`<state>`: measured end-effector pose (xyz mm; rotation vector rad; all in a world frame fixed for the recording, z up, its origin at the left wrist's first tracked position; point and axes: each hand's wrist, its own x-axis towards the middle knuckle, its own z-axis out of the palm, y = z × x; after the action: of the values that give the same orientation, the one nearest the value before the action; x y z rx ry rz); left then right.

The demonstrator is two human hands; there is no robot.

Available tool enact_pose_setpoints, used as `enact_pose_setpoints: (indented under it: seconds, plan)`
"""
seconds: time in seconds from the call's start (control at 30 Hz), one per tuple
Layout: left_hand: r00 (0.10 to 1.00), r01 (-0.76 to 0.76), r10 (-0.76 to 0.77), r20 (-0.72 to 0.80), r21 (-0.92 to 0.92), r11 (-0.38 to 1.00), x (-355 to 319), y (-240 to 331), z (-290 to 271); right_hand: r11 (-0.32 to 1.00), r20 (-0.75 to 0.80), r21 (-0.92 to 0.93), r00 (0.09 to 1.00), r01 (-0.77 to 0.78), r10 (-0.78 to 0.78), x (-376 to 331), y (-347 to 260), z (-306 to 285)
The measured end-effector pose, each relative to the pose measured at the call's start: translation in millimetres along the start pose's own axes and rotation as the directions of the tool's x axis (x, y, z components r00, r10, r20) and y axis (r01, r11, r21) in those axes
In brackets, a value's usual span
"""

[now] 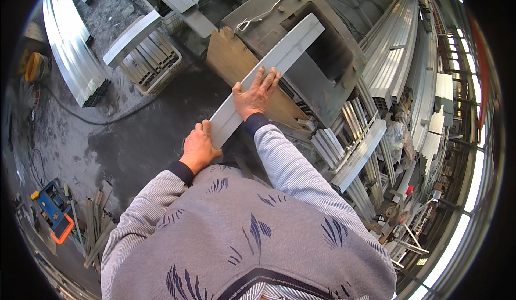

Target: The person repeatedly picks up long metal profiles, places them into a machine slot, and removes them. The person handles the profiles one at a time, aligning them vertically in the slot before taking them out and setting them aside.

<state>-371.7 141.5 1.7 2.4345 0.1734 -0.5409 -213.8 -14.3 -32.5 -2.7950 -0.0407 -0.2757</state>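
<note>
A long, pale grey metal bar with a lengthwise ridge slants from near my body up to the far right. Its far end lies over the dark opening of a grey metal machine. My left hand grips the near end, fingers wrapped round its left edge. Farther along, my right hand rests over the bar's top, thumb at the left edge and fingers reaching across it. A wooden board borders the machine's left side, partly beneath the bar.
Long metal profiles lie stacked at far left, beside a crate of short pieces. More profiles fill the right. A cable crosses the floor. Offcuts and a blue-orange tool lie at lower left.
</note>
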Motion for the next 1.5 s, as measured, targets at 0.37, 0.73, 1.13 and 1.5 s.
enact_pose_setpoints:
  seconds: [0.37, 0.73, 1.13, 1.5]
  plan:
    - [0.999, -0.044, 0.044, 0.015, -0.021, 0.999, 12, 28, -10, 1.000, -0.050, 0.013, 0.999, 0.012, -0.012, 10, 20, -17]
    - [0.983, -0.184, 0.184, -0.021, -0.002, 0.983, 213, 211, -78, 0.972, 0.017, -0.207, 0.993, -0.111, 0.117, 294, 146, -49]
    - [0.993, -0.103, 0.100, -0.056, -0.052, 0.993, 147, 118, -52, 0.993, -0.061, -0.116, 0.998, -0.006, -0.001, 201, 79, -12]
    - [0.999, -0.048, 0.050, 0.022, -0.069, 0.996, 57, 57, -34, 0.993, -0.028, -0.118, 1.000, 0.009, -0.012, 88, 36, -14]
